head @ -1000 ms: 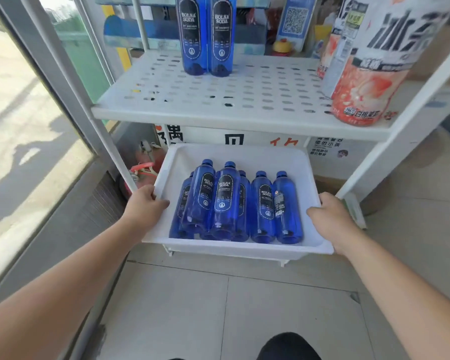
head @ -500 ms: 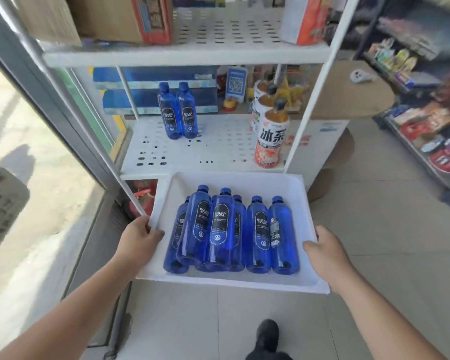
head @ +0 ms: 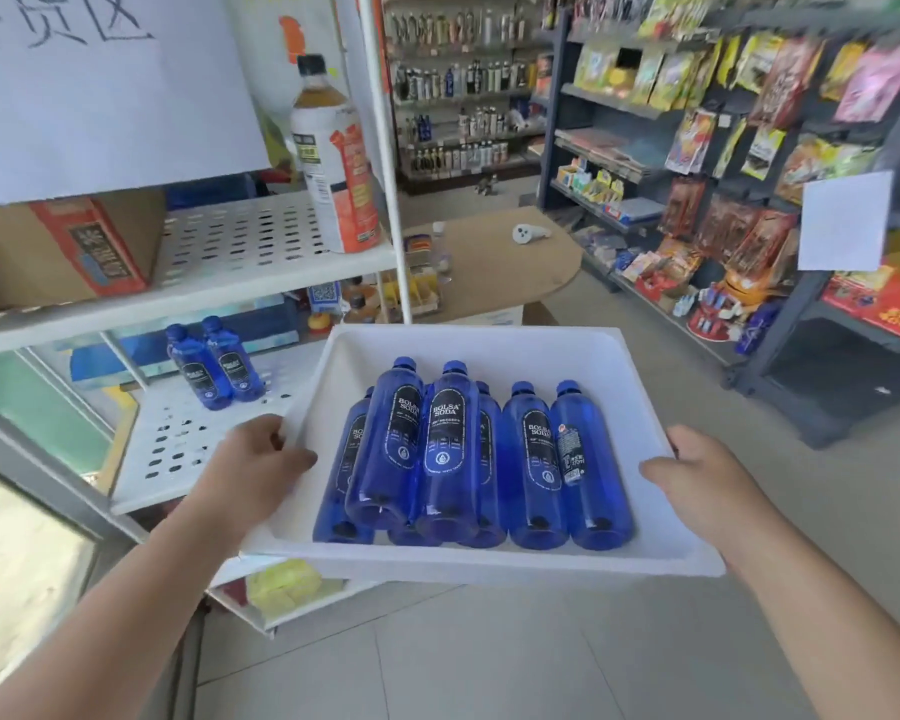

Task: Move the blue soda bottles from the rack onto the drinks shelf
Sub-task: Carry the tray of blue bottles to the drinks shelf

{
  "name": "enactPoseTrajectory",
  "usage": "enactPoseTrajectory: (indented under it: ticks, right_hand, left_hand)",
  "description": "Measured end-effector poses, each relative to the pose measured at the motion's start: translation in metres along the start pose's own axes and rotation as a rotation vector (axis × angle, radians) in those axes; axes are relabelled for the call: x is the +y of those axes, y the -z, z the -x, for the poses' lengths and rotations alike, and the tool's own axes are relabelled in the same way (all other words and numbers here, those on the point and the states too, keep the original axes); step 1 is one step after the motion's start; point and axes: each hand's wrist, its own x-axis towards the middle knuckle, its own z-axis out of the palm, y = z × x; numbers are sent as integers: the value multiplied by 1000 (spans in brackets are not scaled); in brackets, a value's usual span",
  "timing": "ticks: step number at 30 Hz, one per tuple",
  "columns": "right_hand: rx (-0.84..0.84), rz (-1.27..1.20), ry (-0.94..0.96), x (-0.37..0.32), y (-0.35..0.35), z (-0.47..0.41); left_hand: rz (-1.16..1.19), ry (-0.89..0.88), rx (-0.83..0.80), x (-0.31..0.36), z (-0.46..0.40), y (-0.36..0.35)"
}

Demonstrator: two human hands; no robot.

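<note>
Far left: a cardboard box point(head: 58, 249) on the upper tier of the white perforated rack point(head: 240, 262); two blue soda bottles point(head: 214, 363) upright, side by side, on the tier below. Tall tea bottle point(head: 333, 158) upright at the upper tier's right end. Your left hand point(head: 253, 462) is curled over the left rim of the white tray point(head: 489, 561), thumb on top, fingers hidden beneath. In the tray: a cluster of blue soda bottles point(head: 450, 449) lying down, caps pointing away from you, two stacked on the others. Your right hand point(head: 697, 485) is clamped on the right rim, thumb inside the edge. Far right: dark snack shelves point(head: 723, 148), well apart from the tray
</note>
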Motion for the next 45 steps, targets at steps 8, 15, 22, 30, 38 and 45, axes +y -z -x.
enactPoseTrajectory:
  ticks: [8,15,22,30,38,45]
  right_hand:
    - [117,49,81,-1,142,-67]
    - [132,46,113,-13,229,-181]
    - [154,29,97,-25,266,-325]
    - [184,-24,98,-72,327,-498]
    - [181,24,186,-86,417,-714]
    - [72,91,263,-103,498,-891]
  left_hand:
    - [235,-98,-27,136,-6,-81]
    - [353,-81,-60,243,-63,-161]
    - [335,-96,-94,328,-192,-234]
    - [316,-148,-139,445,-357,-308]
    - [439,-168,-56,572,-466,-417]
    - [601,-96,-32,672,-533,-516]
